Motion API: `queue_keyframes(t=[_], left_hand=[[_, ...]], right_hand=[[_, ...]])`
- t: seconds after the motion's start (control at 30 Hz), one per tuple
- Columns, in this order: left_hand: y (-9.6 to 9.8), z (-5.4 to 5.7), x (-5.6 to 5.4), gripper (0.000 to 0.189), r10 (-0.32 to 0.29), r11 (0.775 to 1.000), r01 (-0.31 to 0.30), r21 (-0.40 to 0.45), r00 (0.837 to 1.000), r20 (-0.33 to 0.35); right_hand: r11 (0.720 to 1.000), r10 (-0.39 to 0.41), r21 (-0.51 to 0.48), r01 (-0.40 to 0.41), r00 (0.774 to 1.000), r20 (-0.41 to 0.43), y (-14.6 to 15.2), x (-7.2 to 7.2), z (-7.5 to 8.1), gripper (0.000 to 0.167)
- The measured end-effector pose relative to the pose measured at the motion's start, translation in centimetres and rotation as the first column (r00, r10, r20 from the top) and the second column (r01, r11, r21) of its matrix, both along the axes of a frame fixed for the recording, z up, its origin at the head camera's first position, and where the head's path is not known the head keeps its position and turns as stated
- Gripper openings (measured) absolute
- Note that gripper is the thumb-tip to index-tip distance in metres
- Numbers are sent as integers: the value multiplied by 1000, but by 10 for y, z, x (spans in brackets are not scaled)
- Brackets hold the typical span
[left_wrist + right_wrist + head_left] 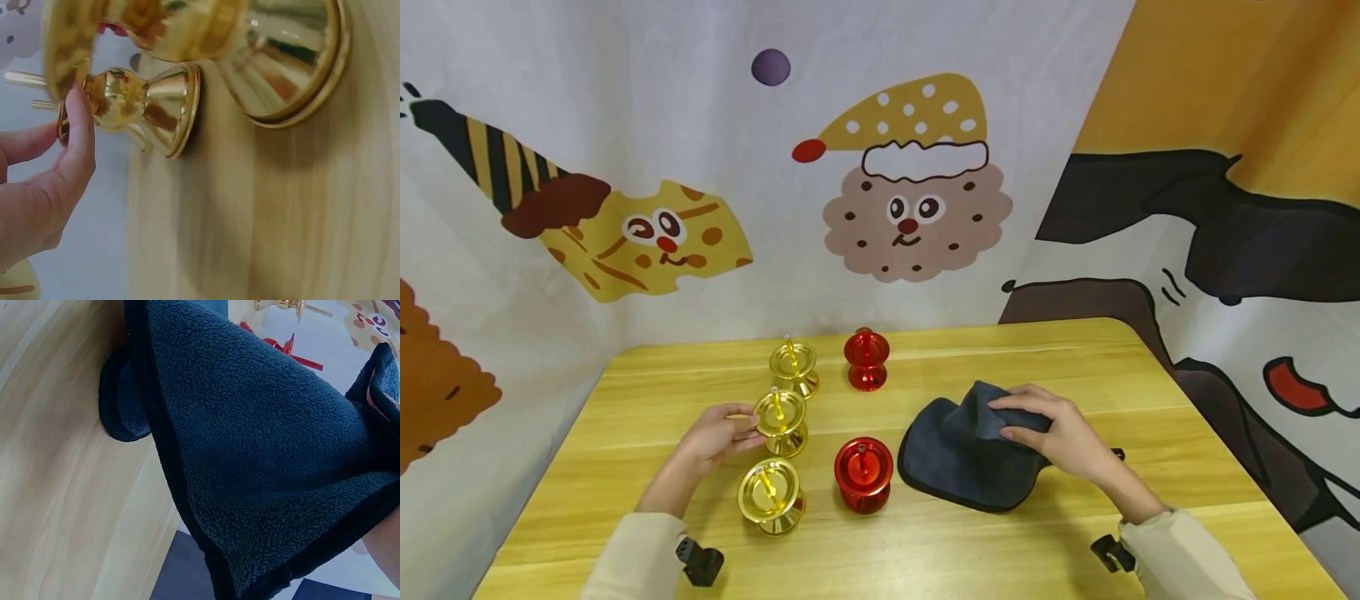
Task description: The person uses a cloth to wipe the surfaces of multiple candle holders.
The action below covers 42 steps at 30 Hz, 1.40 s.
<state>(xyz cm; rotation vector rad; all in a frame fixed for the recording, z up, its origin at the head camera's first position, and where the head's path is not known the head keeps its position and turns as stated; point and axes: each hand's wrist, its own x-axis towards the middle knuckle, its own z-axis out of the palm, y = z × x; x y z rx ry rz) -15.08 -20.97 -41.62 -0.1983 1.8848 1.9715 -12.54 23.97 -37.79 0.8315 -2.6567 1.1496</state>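
Observation:
My left hand (pixel 722 435) pinches the rim of the middle gold candle holder (pixel 782 442), thumb and fingers on its dish edge. In the left wrist view that holder (pixel 169 109) stands on the wood, with a nearer gold holder (pixel 281 62) partly blocking the view. My right hand (pixel 1060 429) grips a bunched part of a dark blue-grey cloth (pixel 970 467); the rest of it lies on the table. In the right wrist view the fleecy cloth (pixel 250 412) with black edging hides most of that hand.
Another gold holder (pixel 793 360) stands behind the gripped one, and one more (pixel 771 492) in front. Red candle holders stand at the back (pixel 867 362) and front middle (pixel 863 475), left of the cloth. A printed curtain (pixel 790 250) hangs behind the wooden table (pixel 955 550).

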Motion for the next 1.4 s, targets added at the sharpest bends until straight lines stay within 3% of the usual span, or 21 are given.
queue_keyframes(t=[0.17,0.37,0.57,0.7,0.8,0.93,1.13,1.4], left_hand=[[-2,20,3,34,10,1000,-10,-4,999,-50],[8,58,11,36,10,1000,-14,-20,986,-169],[41,94,24,32,37,999,-36,8,968,-249],[68,107,31,30,62,998,-53,42,962,-266],[88,108,33,28,73,997,-62,53,963,-258],[116,102,34,24,77,995,-61,74,967,-242],[155,87,39,20,-6,995,30,93,967,-254],[175,81,44,21,-61,994,81,69,964,-260]], right_hand=[[1000,-5,3,5,1000,-6,0,0,0,35],[1000,-19,0,19,1000,0,-1,-1,2,36],[999,-32,-20,32,999,4,-2,-3,4,37],[999,-24,-40,24,1000,6,-4,-3,6,38],[998,-15,-66,16,1000,10,-6,-3,9,39],[996,-21,-88,21,1000,-5,-10,-3,16,40],[992,-28,-122,26,999,-19,-23,-1,25,41],[989,32,-144,-43,996,-79,-40,3,35,42]])
